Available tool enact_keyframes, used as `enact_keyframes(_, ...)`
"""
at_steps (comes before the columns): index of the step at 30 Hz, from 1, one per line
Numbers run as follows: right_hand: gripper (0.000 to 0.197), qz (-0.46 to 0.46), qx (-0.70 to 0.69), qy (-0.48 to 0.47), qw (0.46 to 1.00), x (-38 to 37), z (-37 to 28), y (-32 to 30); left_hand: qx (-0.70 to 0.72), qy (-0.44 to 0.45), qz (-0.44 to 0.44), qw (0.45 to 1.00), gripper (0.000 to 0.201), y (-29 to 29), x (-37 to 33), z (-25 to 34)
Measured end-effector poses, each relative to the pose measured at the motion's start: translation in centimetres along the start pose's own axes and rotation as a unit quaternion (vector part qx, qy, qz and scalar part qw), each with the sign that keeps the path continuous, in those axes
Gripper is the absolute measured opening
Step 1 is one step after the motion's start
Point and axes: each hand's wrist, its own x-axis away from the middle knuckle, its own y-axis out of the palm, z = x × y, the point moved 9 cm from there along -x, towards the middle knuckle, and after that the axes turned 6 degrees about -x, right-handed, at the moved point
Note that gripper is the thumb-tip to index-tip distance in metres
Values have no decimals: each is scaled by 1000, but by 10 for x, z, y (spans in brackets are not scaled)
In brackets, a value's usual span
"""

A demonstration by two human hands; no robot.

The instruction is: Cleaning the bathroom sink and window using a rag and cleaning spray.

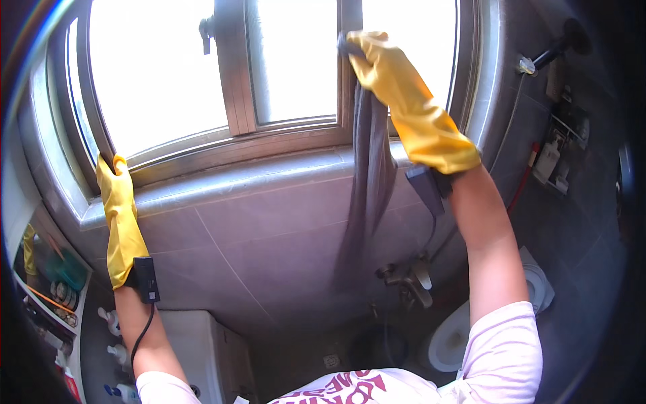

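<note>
Both gloved hands (119, 188) reach out, right hand (381, 64) higher

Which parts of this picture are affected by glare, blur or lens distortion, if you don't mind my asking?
In the head view, the window panes are blown out to white, while the area around the toilet is dim; in the head view, the grey cloth in the right hand smears toward its lower end; in the head view, the sill bows and the corners darken.

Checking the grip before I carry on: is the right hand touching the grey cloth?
Touching. The head view shows the yellow-gloved right hand gripping the grey cloth, which hangs down from it past the window sill.
</note>
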Motion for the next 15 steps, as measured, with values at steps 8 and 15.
enact_keyframes(8,27,-245,12,79,966,85,-8,44,-52,21,42,998,57,-10,-7,-4)
enact_keyframes(15,21,77,-30,19,996,14,-5,-7,-34,-5,9,999,60,-5,5,7)
